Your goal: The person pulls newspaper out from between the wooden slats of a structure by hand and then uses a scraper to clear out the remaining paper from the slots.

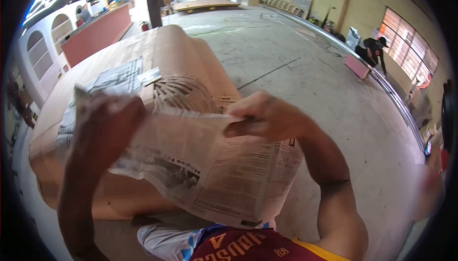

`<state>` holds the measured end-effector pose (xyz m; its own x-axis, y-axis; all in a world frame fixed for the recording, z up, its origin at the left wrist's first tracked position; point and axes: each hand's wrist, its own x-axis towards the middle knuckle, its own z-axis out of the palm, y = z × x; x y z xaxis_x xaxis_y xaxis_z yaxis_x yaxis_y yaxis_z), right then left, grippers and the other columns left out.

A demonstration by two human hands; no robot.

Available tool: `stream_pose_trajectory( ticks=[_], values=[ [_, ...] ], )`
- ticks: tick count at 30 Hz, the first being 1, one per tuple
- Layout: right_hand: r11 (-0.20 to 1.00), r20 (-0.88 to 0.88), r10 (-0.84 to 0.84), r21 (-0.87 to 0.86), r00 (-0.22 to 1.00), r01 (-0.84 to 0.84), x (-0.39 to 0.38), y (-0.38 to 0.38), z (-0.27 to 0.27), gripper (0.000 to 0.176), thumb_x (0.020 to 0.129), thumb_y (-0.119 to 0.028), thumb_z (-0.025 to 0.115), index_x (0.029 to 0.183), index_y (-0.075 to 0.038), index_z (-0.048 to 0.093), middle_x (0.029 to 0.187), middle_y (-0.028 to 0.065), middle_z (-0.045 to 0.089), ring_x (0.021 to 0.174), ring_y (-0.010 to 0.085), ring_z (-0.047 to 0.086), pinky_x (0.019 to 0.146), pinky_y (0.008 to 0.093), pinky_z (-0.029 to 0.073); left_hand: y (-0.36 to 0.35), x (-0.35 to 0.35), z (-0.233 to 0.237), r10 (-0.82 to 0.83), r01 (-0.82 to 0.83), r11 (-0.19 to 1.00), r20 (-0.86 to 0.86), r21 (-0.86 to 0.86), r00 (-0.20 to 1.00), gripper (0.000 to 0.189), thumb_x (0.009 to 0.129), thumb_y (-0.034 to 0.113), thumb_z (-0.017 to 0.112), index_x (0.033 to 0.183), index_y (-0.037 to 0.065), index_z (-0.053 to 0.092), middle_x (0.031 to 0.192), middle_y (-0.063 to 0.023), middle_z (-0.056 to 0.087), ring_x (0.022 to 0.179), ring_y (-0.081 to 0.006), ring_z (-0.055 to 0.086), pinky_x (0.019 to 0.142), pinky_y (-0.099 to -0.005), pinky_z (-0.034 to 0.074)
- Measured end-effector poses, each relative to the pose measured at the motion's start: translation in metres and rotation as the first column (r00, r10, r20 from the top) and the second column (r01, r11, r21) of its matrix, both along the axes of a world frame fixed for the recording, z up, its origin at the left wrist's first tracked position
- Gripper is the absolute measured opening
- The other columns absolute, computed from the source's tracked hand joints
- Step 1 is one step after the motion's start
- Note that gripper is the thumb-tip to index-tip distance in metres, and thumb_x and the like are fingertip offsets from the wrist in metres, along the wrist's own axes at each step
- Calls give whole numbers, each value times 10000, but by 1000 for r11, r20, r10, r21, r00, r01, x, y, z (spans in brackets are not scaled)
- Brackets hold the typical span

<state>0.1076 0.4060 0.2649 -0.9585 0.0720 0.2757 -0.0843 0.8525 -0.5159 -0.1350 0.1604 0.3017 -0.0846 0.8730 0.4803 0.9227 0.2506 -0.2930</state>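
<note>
A sheet of newspaper (229, 175) hangs stretched between my two hands, just in front of my body. Its upper edge is pinched in my right hand (267, 115), fingers closed. My left hand (109, 122), smeared by motion, is closed on the sheet's other end. Behind the sheet lies a large curved plywood form (191, 51), with narrow curved slats or cuts (183, 91) in its surface. More newspaper (117, 75) is spread on the plywood beyond my left hand, and a small pale flat piece (150, 76) rests at its edge.
Concrete floor (291, 94) stretches to the right and back. Long metal bars (396, 96) run along the right wall, where a co-worker (374, 56) in dark clothes bends down. A pink counter (98, 34) and a dark post (153, 1) stand back left; a low wooden platform (205, 5) lies farther off.
</note>
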Motion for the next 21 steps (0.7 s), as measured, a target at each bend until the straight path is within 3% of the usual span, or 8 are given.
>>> stream_pose_trajectory(
  ticks=[2,4,10,13,14,18,20,21],
  values=[
    [944,67,79,-325,995,-53,2,3,3,239,1043,-227,756,1049,11,776,899,-4,762,803,86,645,796,282,545,-7,-39,17,11,16,977,-126,211,992,158,934,170,752,1074,103,726,1199,-79,727,1139,-347,680,1039,-488,480],
    [933,-119,18,-356,993,-59,-5,-1,-9,184,1072,-172,695,1074,2,757,863,-20,711,815,47,596,757,274,514,-12,-57,14,113,-62,927,-120,369,986,439,986,201,742,1397,79,647,1520,-135,572,1405,-356,543,1182,-482,432],
    [890,-400,-369,-411,839,196,-8,20,-19,271,1129,-195,592,1126,33,739,929,0,712,872,59,585,783,256,492,-56,-47,-21,-256,-76,825,489,561,834,538,1024,343,745,1451,44,611,1455,-192,619,1401,-346,573,1173,-449,438],
    [879,-506,-467,-351,725,322,-11,6,-14,325,1132,-245,583,1130,43,735,935,12,712,876,75,587,786,267,488,-73,-46,-50,-456,-185,817,808,546,373,610,1046,447,708,1473,28,586,1397,-172,663,1345,-290,608,1113,-434,488],
    [884,-558,-466,-332,687,330,-11,-1,-14,341,1131,-261,584,1129,45,734,929,13,710,875,80,587,784,271,486,-76,-50,-58,-513,-190,822,842,538,164,632,1042,468,708,1478,29,581,1381,-169,675,1337,-280,613,1103,-431,496],
    [898,-576,-438,-250,690,362,2,-18,-22,333,1127,-231,562,1143,58,726,909,19,700,880,100,585,807,294,493,-44,-19,-70,-462,-63,885,887,460,-17,759,942,475,841,1454,-19,577,1188,-108,746,1086,-184,699,977,-341,562],
    [891,-608,-445,-232,658,389,12,-19,-28,329,1126,-212,550,1160,68,717,925,29,706,891,108,593,819,296,493,-20,-7,-77,-426,-52,905,903,423,-59,563,970,304,842,1365,-42,640,1104,-70,758,990,-140,700,923,-290,570],
    [888,-623,-448,-224,641,402,18,-18,-33,327,1125,-203,544,1169,73,713,933,34,710,897,112,597,825,297,493,-9,-12,-96,-505,-22,857,833,514,-226,454,986,242,816,1318,-30,667,1100,-63,761,996,-135,703,925,-290,566]
  ],
)
